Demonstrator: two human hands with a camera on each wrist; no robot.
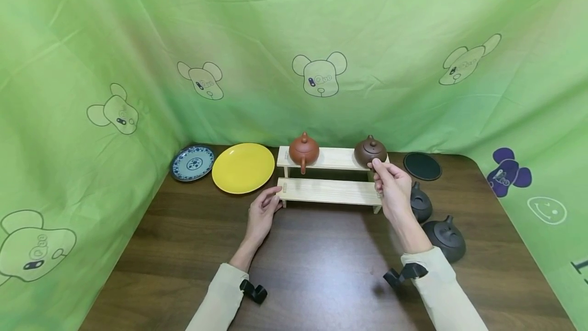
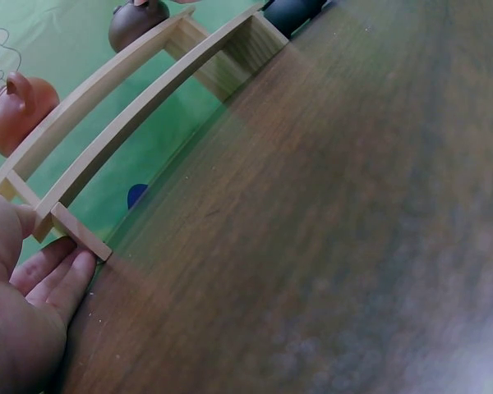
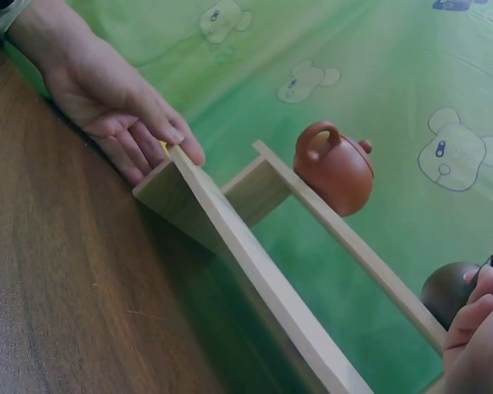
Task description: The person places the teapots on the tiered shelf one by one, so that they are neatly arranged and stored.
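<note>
A pale wooden two-step stand [image 1: 331,191] stands toward the back of the table. On its upper step, at the right end, sits a dark brown teapot [image 1: 367,151]. My right hand [image 1: 396,190] pinches that teapot's handle between thumb and curled fingers, as the right wrist view also shows. At the upper step's left end is a reddish-brown clay teapot [image 1: 303,151], its handle toward me. My left hand [image 1: 262,216] grips the left end of the lower step, thumb at the board's corner and fingers beside the leg [image 2: 80,232].
Left of the stand lie a yellow plate [image 1: 243,168] and a blue-patterned plate [image 1: 193,163]. On the right are a black round dish [image 1: 422,166] and two black teapots, the nearer one [image 1: 445,239] larger in view. Green cloth [image 1: 257,29] hangs behind and along the sides.
</note>
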